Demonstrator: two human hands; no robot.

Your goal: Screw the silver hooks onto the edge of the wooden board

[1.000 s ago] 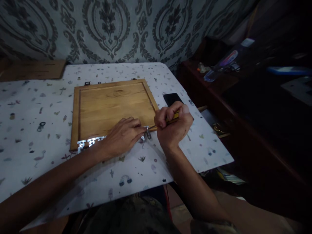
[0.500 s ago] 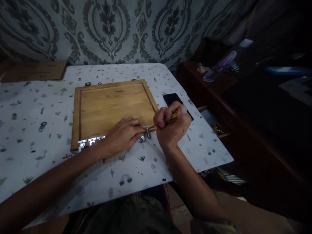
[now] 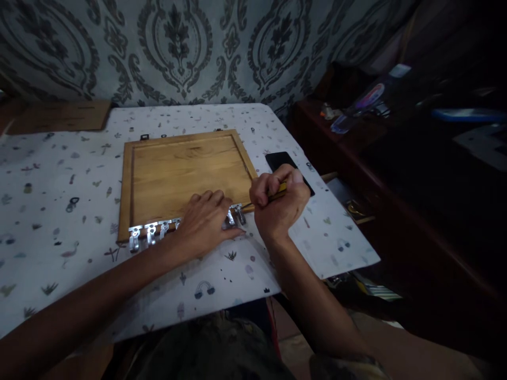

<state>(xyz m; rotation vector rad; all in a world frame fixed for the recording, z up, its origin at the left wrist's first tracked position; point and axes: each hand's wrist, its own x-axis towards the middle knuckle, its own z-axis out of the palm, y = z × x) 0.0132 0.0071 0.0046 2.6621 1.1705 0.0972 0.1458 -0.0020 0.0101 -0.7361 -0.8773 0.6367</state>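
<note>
A framed wooden panel (image 3: 178,174) lies flat on the table. Along its near edge runs a row of silver hook-like metal fittings (image 3: 151,232), the middle ones covered by my left hand (image 3: 204,221). That hand rests over the row with its thumb stretched out to the right and its fingers lying on the panel's edge. My right hand (image 3: 282,206) is wrapped round the yellow-and-black handle of a screwdriver (image 3: 280,192). Its thin shaft points left to the rightmost fitting (image 3: 239,211); whether the tip touches a screw is too small to tell.
A black phone (image 3: 279,158) lies behind my right hand. Brown cardboard (image 3: 59,117) sits at the table's back left. On the right stands a dark wooden cabinet (image 3: 317,138) with a clear bottle (image 3: 360,101) on top and an open drawer (image 3: 348,198).
My left hand has let go of the rightmost fitting; its thumb and fingers have spread back leftward over the row. The right hand with the screwdriver stays in nearly the same place.
</note>
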